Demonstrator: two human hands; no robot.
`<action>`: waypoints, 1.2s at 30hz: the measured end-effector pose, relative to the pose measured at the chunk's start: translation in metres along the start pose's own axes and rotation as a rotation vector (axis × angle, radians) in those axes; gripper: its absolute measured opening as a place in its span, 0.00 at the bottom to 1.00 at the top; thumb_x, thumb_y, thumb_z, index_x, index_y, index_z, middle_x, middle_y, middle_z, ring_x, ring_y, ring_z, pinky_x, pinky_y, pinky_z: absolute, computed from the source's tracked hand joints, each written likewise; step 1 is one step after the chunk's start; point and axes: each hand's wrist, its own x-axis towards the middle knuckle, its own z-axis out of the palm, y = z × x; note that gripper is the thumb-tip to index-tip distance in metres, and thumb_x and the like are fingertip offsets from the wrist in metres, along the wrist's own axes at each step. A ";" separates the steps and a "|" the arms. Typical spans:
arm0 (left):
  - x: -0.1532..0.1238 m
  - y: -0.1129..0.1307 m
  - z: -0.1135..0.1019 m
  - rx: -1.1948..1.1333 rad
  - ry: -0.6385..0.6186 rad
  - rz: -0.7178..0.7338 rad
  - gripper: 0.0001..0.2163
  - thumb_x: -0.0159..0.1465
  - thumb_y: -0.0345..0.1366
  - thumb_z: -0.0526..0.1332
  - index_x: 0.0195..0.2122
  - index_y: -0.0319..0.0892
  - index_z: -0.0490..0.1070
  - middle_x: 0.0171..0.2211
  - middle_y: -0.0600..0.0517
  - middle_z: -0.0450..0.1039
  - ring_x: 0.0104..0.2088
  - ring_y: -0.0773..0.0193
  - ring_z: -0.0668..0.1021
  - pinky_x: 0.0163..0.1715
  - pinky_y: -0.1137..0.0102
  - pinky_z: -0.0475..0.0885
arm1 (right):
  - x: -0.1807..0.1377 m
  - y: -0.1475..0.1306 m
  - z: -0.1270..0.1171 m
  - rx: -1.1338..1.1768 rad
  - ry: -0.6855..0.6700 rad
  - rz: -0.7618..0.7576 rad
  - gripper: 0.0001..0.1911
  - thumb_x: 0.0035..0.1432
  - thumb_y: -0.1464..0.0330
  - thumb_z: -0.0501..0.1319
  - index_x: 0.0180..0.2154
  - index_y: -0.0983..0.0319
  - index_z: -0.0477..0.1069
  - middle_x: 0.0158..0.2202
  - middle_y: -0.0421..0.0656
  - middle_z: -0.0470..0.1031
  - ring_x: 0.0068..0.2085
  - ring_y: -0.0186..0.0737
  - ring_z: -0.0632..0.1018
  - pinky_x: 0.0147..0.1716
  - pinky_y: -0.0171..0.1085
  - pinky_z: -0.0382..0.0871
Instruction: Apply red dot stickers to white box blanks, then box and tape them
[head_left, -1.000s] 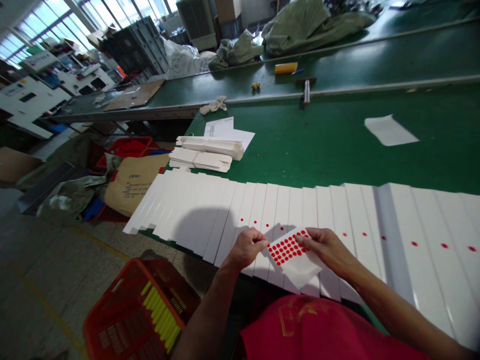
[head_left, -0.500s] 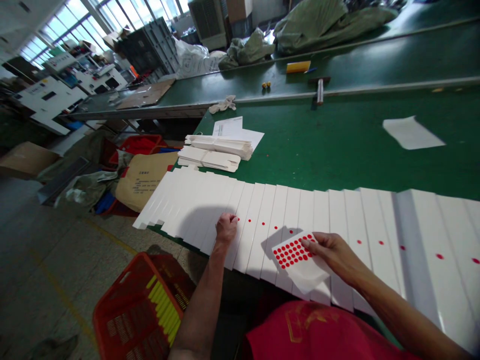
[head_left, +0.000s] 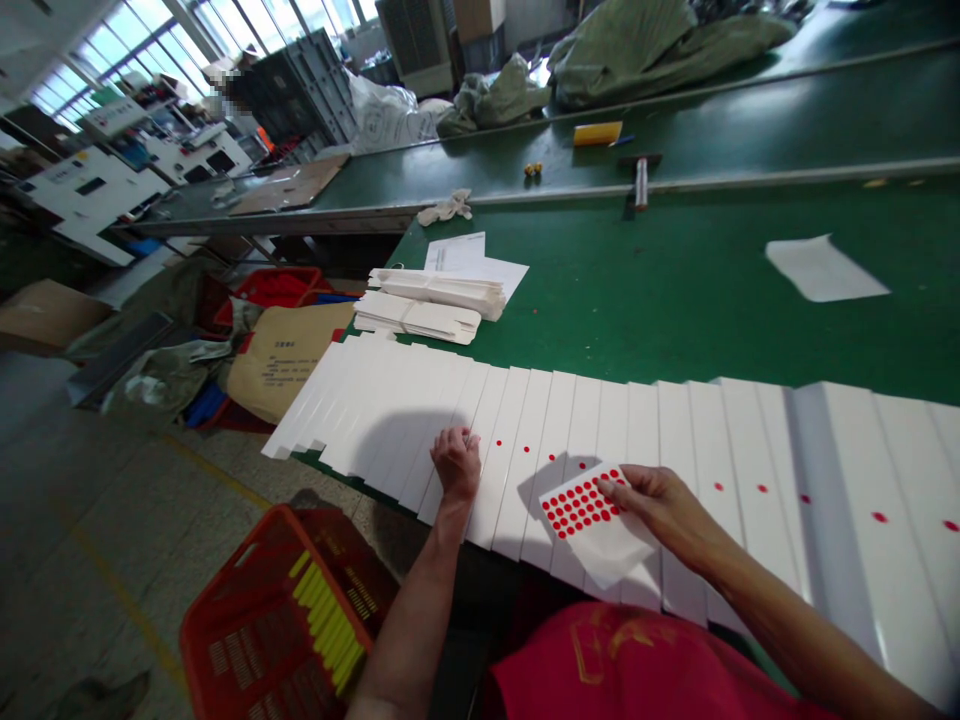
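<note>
A long row of overlapping white card strips (head_left: 645,430) lies along the near edge of the green table (head_left: 660,290). Several strips to the right carry one small red dot each. My left hand (head_left: 456,462) is curled, fingertips pressed down on a strip just left of the last dot. My right hand (head_left: 660,505) pinches a white backing sheet of red dot stickers (head_left: 581,505) above the strips, thumb on its top edge.
Two bundles of white folded cards (head_left: 431,300) and loose papers sit further back on the table. A single white sheet (head_left: 821,268) lies at right. An orange crate (head_left: 277,620) with yellow items stands on the floor at my left. Bags and boxes clutter the floor.
My left hand left the sticker sheet, moved left to a strip and pressed down there. My right hand kept hold of the sheet almost in place.
</note>
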 end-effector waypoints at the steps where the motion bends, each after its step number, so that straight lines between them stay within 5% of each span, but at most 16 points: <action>1: -0.001 0.000 -0.002 0.010 0.041 -0.013 0.08 0.60 0.35 0.61 0.40 0.40 0.71 0.39 0.46 0.73 0.44 0.54 0.72 0.43 0.63 0.63 | 0.000 -0.001 0.001 0.001 0.008 -0.001 0.22 0.46 0.50 0.66 0.28 0.64 0.75 0.24 0.44 0.77 0.23 0.39 0.75 0.22 0.34 0.64; 5: -0.009 0.009 -0.019 -0.122 0.034 -0.044 0.06 0.62 0.35 0.58 0.35 0.40 0.72 0.37 0.45 0.73 0.43 0.55 0.73 0.45 0.62 0.64 | -0.001 -0.004 0.003 0.026 0.062 -0.012 0.21 0.44 0.50 0.67 0.27 0.63 0.74 0.23 0.43 0.77 0.23 0.39 0.75 0.23 0.35 0.64; 7: -0.019 0.018 -0.029 -0.393 -0.173 -0.023 0.09 0.63 0.38 0.57 0.34 0.39 0.74 0.35 0.46 0.74 0.39 0.59 0.75 0.42 0.64 0.67 | -0.001 -0.004 0.004 0.046 0.102 -0.028 0.21 0.44 0.50 0.67 0.26 0.63 0.73 0.23 0.43 0.77 0.24 0.39 0.75 0.23 0.35 0.64; 9: -0.034 0.029 -0.038 -0.717 -0.463 -0.019 0.15 0.59 0.41 0.62 0.44 0.38 0.73 0.40 0.45 0.75 0.39 0.61 0.76 0.40 0.67 0.69 | 0.000 -0.003 0.004 0.064 0.132 -0.042 0.21 0.44 0.51 0.68 0.26 0.63 0.72 0.23 0.43 0.77 0.23 0.38 0.74 0.22 0.34 0.64; 11: -0.049 0.042 -0.043 -0.987 -0.703 -0.079 0.32 0.51 0.40 0.69 0.56 0.38 0.64 0.48 0.43 0.72 0.42 0.60 0.76 0.40 0.68 0.71 | 0.001 -0.001 0.003 0.075 0.134 -0.050 0.20 0.45 0.52 0.68 0.28 0.63 0.73 0.24 0.42 0.77 0.23 0.38 0.74 0.22 0.34 0.64; 13: -0.062 0.055 -0.045 -1.183 -0.811 -0.187 0.43 0.46 0.37 0.72 0.62 0.37 0.55 0.49 0.42 0.72 0.43 0.59 0.77 0.41 0.68 0.72 | 0.002 0.002 0.003 0.084 0.118 -0.056 0.19 0.47 0.53 0.68 0.30 0.63 0.74 0.25 0.43 0.78 0.24 0.38 0.75 0.22 0.34 0.65; 18: -0.068 0.071 -0.046 -1.360 -0.765 -0.369 0.45 0.46 0.36 0.71 0.63 0.30 0.52 0.32 0.47 0.78 0.31 0.63 0.78 0.35 0.69 0.72 | 0.001 0.003 0.003 0.179 0.019 -0.055 0.20 0.48 0.55 0.68 0.38 0.63 0.76 0.30 0.44 0.80 0.27 0.41 0.78 0.26 0.37 0.70; 23: -0.064 0.070 -0.050 -1.340 -0.676 -0.390 0.38 0.50 0.36 0.69 0.61 0.33 0.56 0.31 0.48 0.78 0.28 0.64 0.78 0.30 0.71 0.71 | 0.002 0.000 0.005 0.246 -0.027 -0.064 0.22 0.46 0.58 0.70 0.42 0.61 0.75 0.35 0.45 0.80 0.30 0.41 0.79 0.29 0.37 0.71; 32: -0.057 0.070 -0.058 -0.816 -0.480 -0.045 0.29 0.49 0.40 0.70 0.52 0.40 0.68 0.41 0.47 0.75 0.38 0.61 0.77 0.39 0.67 0.71 | 0.007 -0.001 0.006 0.268 0.027 -0.040 0.15 0.50 0.58 0.68 0.31 0.64 0.77 0.26 0.44 0.78 0.24 0.39 0.76 0.24 0.34 0.67; 36: -0.056 0.076 -0.063 -0.871 -0.581 -0.001 0.32 0.49 0.38 0.70 0.56 0.40 0.65 0.38 0.48 0.77 0.37 0.61 0.78 0.38 0.68 0.72 | 0.005 -0.003 0.008 0.215 0.020 -0.057 0.15 0.50 0.57 0.67 0.30 0.65 0.77 0.24 0.43 0.78 0.23 0.36 0.75 0.22 0.32 0.64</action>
